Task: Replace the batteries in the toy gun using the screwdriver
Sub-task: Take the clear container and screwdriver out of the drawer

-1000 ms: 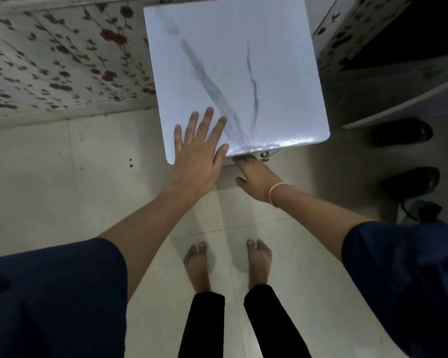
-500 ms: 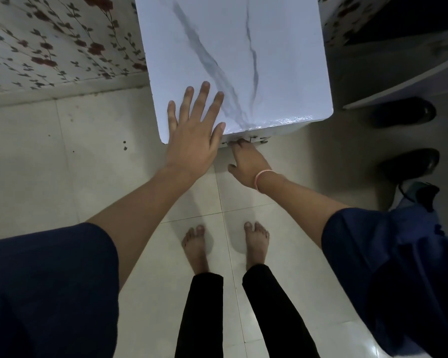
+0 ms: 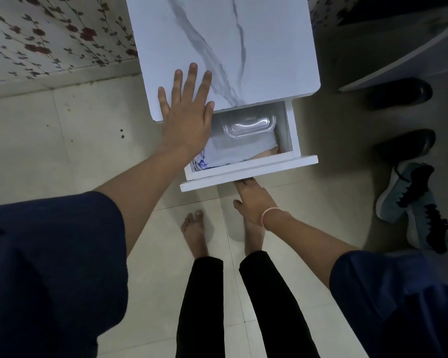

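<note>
Left hand [image 3: 186,120] lies flat, fingers spread, on the front left corner of the cabinet [image 3: 243,47]. Right hand [image 3: 254,202] reaches under the front edge of the open drawer [image 3: 248,174], fingers hidden, grip unclear. No toy gun or screwdriver shows; a clear box [image 3: 248,124] inside lies nearer the left hand.

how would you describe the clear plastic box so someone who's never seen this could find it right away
Find the white marble-top cabinet beside the floral wall; its drawer stands open toward the person. At the back of that drawer lies the box. It is the only see-through, glossy, round-cornered thing there, unlike the pale matte items in front of it.
</note>
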